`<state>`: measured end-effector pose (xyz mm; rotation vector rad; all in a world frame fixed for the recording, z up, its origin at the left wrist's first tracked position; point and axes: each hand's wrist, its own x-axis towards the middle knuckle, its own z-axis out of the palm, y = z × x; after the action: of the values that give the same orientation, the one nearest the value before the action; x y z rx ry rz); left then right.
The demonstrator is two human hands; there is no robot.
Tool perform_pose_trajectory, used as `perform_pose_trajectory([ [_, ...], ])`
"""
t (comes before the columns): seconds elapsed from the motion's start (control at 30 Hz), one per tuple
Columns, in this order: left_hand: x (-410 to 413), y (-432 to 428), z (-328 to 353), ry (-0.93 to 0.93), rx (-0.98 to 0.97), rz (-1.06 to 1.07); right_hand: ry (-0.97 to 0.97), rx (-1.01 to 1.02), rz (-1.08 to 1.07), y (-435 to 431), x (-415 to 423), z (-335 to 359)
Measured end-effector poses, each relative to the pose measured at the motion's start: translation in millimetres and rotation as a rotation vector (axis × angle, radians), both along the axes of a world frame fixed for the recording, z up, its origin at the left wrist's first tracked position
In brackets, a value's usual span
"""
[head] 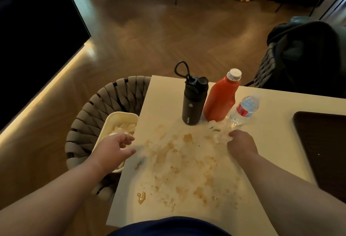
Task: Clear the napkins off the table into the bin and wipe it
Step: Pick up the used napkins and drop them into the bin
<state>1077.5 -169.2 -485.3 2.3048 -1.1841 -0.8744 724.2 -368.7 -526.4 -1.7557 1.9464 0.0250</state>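
We see a pale worktop [271, 104] smeared with brown stains [187, 159] across its middle. Taking the black flask [194, 101] as our landmark: it stands upright near the far edge, with an orange jug [221, 99] touching or just beside it on its right, and a small clear water bottle [245, 110] just right of the jug. In front of the flask and slightly right, at the foot of the jug, lies a clump of crumpled white napkins [219, 130].

Our right hand [242, 143] rests on the worktop in front and to the right of the flask, fingers curled down onto the near edge of that clump; we cannot tell whether it has truly gripped any paper. Our left hand [114, 147] is in front and well to the left of the flask, at the worktop's left edge, fingers loosely spread and half open, holding nothing that we can make out.

Beneath that hand, left of the flask and off the worktop, a cream bin [119, 119] sits on a woven chair [104, 108], with white paper scraps inside it. A dark tray [325, 142] lies far right of the flask.
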Motion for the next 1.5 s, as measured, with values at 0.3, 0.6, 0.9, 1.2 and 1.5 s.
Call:
perform_pose_trajectory([
  [0.3, -7.2, 10.7, 3.6, 0.03, -0.026, 0.032, -0.14, -0.045, 0.213, 20.5, 46.0, 27.2],
  [0.6, -16.9, 8.4, 21.7, 0.097, -0.102, -0.028, -0.464, 0.037, 0.413, 82.8, 136.5, 77.4],
  [0.9, -28.2, 6.5, 41.2, 0.16, -0.234, -0.114, -0.551, 0.073, 0.387, 106.3, 157.8, 80.8],
  [1.2, -6.6, 7.4, 35.3, 0.105, -0.262, -0.081, -0.662, 0.13, 0.358, 113.3, 158.4, 76.6],
  [1.5, 70.5, 18.2, 12.6, -0.161, -0.031, 0.132, -0.585, 0.111, 0.221, 97.4, 128.5, 63.8],
])
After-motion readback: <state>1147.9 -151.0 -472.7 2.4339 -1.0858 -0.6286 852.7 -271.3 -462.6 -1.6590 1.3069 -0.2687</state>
